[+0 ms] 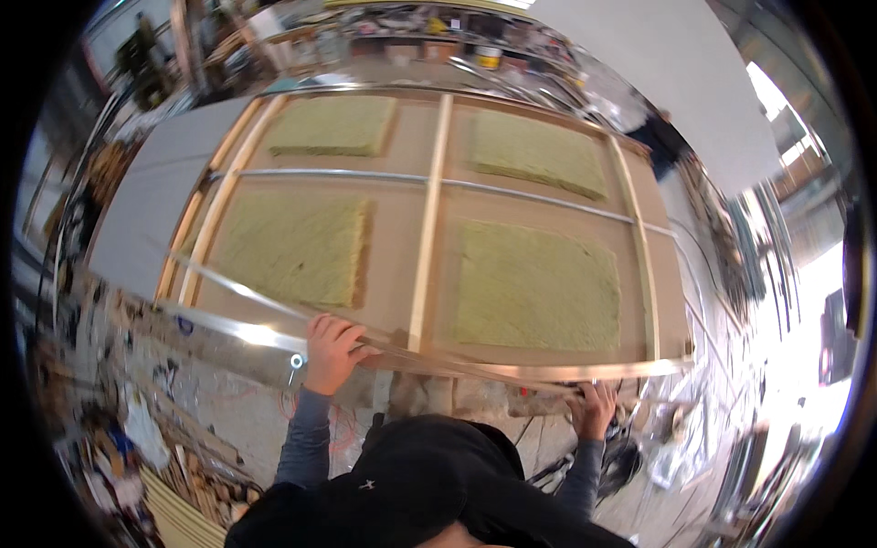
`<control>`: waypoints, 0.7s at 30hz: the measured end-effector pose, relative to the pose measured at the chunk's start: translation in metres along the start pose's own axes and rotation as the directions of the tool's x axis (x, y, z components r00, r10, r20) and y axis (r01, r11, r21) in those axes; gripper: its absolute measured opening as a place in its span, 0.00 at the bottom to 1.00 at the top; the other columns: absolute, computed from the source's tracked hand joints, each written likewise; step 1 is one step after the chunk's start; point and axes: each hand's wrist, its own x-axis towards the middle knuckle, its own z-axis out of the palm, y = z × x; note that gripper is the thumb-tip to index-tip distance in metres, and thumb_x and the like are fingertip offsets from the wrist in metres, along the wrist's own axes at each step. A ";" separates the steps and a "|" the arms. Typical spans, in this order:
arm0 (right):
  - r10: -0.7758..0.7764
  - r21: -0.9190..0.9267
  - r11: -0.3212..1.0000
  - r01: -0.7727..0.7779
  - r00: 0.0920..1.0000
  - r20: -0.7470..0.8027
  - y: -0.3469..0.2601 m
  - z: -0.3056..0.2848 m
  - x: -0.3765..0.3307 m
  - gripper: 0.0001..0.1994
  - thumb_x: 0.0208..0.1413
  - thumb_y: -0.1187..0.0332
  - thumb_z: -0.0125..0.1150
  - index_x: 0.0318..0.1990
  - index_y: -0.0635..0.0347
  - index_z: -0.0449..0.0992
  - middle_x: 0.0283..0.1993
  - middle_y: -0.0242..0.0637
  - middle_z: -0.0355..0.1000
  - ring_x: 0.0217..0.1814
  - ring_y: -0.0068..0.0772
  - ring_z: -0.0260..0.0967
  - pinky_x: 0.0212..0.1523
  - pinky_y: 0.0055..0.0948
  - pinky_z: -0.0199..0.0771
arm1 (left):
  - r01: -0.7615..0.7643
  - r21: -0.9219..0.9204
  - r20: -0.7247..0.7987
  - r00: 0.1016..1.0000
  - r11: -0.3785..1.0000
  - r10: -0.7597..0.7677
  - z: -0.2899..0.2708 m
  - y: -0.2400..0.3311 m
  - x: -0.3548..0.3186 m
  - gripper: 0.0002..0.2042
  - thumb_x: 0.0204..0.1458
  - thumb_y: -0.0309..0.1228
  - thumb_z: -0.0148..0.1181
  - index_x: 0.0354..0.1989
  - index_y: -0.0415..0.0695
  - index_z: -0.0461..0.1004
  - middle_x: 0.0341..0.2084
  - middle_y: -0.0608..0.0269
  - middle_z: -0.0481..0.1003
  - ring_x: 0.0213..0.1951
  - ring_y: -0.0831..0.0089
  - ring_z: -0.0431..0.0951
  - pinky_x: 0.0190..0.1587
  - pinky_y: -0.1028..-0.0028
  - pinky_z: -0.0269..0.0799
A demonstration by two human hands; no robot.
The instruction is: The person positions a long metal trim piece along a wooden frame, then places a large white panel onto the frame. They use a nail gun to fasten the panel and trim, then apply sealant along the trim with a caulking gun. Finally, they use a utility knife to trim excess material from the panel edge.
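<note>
Hands [331, 352] on metal rail [475, 365], panel's near edge.

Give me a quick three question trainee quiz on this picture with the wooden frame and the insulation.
1. True or false: both hands rest on the metal strip.
2. How many insulation slabs lie in the wooden frame? A two, B four, C six.
3. Which hand is nearer the frame's middle stud?

Key: 1 true: left hand and right hand both grip it. 2 B. 3 The left hand.
</note>
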 end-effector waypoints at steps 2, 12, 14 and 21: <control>-0.018 -0.019 1.000 0.018 0.999 -0.027 -0.004 -0.005 0.000 0.18 0.31 0.64 0.75 0.36 0.52 0.80 0.37 0.33 0.75 0.43 0.44 0.71 0.48 0.43 0.66 | -0.005 -0.037 -0.022 1.000 0.999 0.004 0.004 -0.002 -0.003 0.20 0.38 0.44 0.77 0.38 0.48 0.80 0.35 0.67 0.75 0.44 0.60 0.74 0.56 0.56 0.66; 0.016 0.005 1.000 -0.017 1.000 0.026 -0.003 0.001 -0.003 0.13 0.37 0.65 0.71 0.33 0.52 0.78 0.34 0.37 0.71 0.42 0.48 0.69 0.47 0.47 0.66 | 0.033 -0.029 -0.037 0.999 0.999 -0.034 0.000 -0.001 -0.012 0.22 0.35 0.44 0.77 0.38 0.48 0.80 0.34 0.67 0.75 0.45 0.60 0.75 0.58 0.57 0.66; -0.023 -0.048 0.999 0.023 1.000 -0.004 0.001 -0.001 -0.001 0.13 0.35 0.68 0.69 0.34 0.53 0.78 0.36 0.38 0.72 0.43 0.49 0.69 0.47 0.47 0.66 | 0.033 -0.022 -0.041 0.999 0.999 -0.034 0.003 -0.003 -0.012 0.21 0.36 0.43 0.77 0.38 0.48 0.80 0.35 0.66 0.75 0.45 0.59 0.75 0.57 0.57 0.66; -0.021 -0.065 0.998 0.015 0.995 -0.097 0.016 -0.044 0.025 0.24 0.24 0.66 0.78 0.37 0.55 0.77 0.38 0.37 0.72 0.45 0.48 0.70 0.47 0.47 0.67 | 0.040 0.109 0.052 0.998 0.993 -0.046 -0.059 -0.076 -0.013 0.22 0.36 0.33 0.76 0.42 0.47 0.78 0.37 0.60 0.74 0.46 0.51 0.74 0.56 0.51 0.67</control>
